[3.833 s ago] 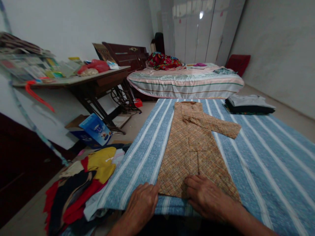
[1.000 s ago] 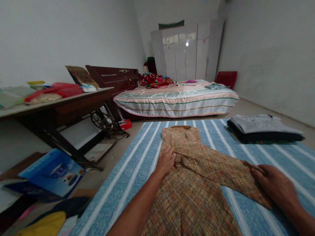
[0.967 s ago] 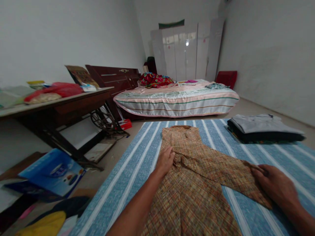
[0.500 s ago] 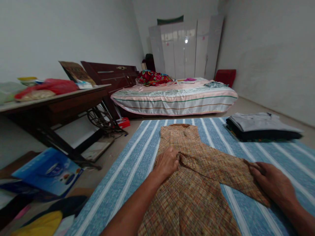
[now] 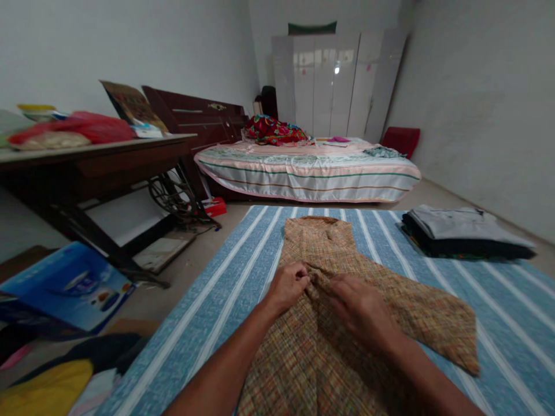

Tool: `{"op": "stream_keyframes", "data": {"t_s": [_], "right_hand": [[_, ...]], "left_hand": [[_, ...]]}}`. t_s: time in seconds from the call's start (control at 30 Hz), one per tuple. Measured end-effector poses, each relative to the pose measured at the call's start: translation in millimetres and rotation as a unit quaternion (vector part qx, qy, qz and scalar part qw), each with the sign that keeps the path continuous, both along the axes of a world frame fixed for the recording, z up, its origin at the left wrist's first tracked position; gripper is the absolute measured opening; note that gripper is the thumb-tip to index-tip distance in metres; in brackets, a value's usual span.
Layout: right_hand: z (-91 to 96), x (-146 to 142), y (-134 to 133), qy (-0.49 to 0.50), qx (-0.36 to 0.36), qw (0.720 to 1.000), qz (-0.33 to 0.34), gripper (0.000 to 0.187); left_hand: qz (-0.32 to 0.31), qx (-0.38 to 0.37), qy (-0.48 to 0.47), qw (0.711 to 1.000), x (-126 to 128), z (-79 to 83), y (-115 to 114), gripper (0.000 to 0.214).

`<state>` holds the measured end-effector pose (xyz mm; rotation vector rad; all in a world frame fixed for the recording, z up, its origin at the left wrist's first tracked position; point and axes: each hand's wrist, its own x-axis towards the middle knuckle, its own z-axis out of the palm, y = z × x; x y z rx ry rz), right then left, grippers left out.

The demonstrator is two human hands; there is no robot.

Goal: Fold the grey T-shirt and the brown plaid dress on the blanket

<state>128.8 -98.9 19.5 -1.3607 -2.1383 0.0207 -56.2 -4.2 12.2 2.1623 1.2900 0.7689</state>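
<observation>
A tan checked garment [image 5: 329,248] lies lengthwise on a blue cloth with white stripes [image 5: 243,271] spread on the floor. Its sleeve stretches out to the right and ends in a point. My left hand [image 5: 287,284] is closed, pinching a fold of the garment near the shoulder. My right hand [image 5: 359,303] rests right beside it on the same part of the fabric, fingers curled toward the left hand.
A stack of folded grey and dark clothes [image 5: 463,231] sits at the cloth's far right. A low bed [image 5: 307,173] stands beyond, white wardrobes [image 5: 333,86] behind it. A treadle sewing table [image 5: 95,167] is at left, a blue box [image 5: 65,286] and loose clothes [image 5: 47,387] below it.
My right hand has let go of the sleeve end and moved left to meet my left hand at the shoulder. My left hand has closed into a pinch on the fabric.
</observation>
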Motion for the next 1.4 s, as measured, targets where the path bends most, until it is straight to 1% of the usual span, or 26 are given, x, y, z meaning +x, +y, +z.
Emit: {"op": "stream_keyframes", "data": {"t_s": [0.07, 0.13, 0.2, 0.3, 0.4, 0.57, 0.7, 0.77, 0.87, 0.93, 1.03, 1.13, 1.2, 1.27, 1.4], "right_hand": [[0.5, -20.8, 19.5, -0.032, -0.029, 0.999, 0.000, 0.025], [-0.7, -31.6, 34.9, -0.065, -0.046, 0.997, -0.020, 0.029], [-3.1, -35.6, 45.2, -0.091, -0.056, 0.993, -0.039, 0.030], [-8.5, -36.0, 52.5, -0.125, -0.062, 0.988, -0.059, 0.024], [-14.8, -35.2, 54.9, -0.137, -0.050, 0.987, -0.070, 0.024], [-22.3, -32.4, 57.0, -0.116, -0.038, 0.990, -0.077, 0.029], [-22.7, -28.2, 57.7, -0.079, -0.038, 0.994, -0.065, 0.029], [-21.7, -26.9, 57.4, -0.062, -0.040, 0.996, -0.055, 0.029], [-20.1, -26.7, 56.7, -0.056, -0.052, 0.995, -0.058, 0.027], [-19.6, -27.2, 56.5, -0.062, -0.058, 0.994, -0.064, 0.026], [-20.2, -27.9, 56.3, -0.060, -0.057, 0.994, -0.065, 0.027], [-21.9, -28.1, 56.2, -0.049, -0.053, 0.995, -0.069, 0.026], [-24.2, -28.1, 56.5, -0.046, -0.047, 0.995, -0.071, 0.027], [-27.6, -28.2, 57.2, -0.046, -0.034, 0.996, -0.064, 0.028], [-34.0, -28.8, 58.9, -0.053, 0.016, 0.998, -0.040, 0.029]], "left_hand": [[0.002, -0.005, -0.014, 1.000, 0.2, 0.5, -1.3, 0.010], [0.001, -0.018, -0.030, 0.999, 0.2, 0.0, -2.1, 0.011], [0.002, -0.035, -0.048, 0.998, 0.0, -1.4, -2.2, 0.014], [0.003, -0.054, -0.075, 0.996, -0.7, -3.4, -1.5, 0.015], [0.006, -0.058, -0.082, 0.995, -2.1, -4.9, -0.2, 0.016], [-0.006, -0.071, -0.095, 0.993, -4.7, -8.0, 1.9, 0.019], [-0.006, -0.098, -0.123, 0.987, -5.0, -9.7, 1.6, 0.018], [-0.019, -0.109, -0.125, 0.986, -5.0, -10.8, 1.1, 0.021], [-0.038, -0.128, -0.118, 0.984, -5.4, -13.7, 1.0, 0.029], [-0.034, -0.133, -0.106, 0.985, -5.6, -16.2, 1.6, 0.031], [-0.018, -0.100, -0.078, 0.992, -4.9, -19.4, 2.5, 0.030], [-0.023, -0.040, -0.032, 0.998, -3.0, -20.4, 2.3, 0.026], [-0.022, -0.016, -0.004, 1.000, -1.8, -19.6, 1.6, 0.025], [-0.016, -0.014, 0.008, 1.000, -1.5, -18.4, 1.0, 0.025], [-0.021, -0.035, -0.005, 0.999, -3.4, -17.2, 1.4, 0.029]]}}
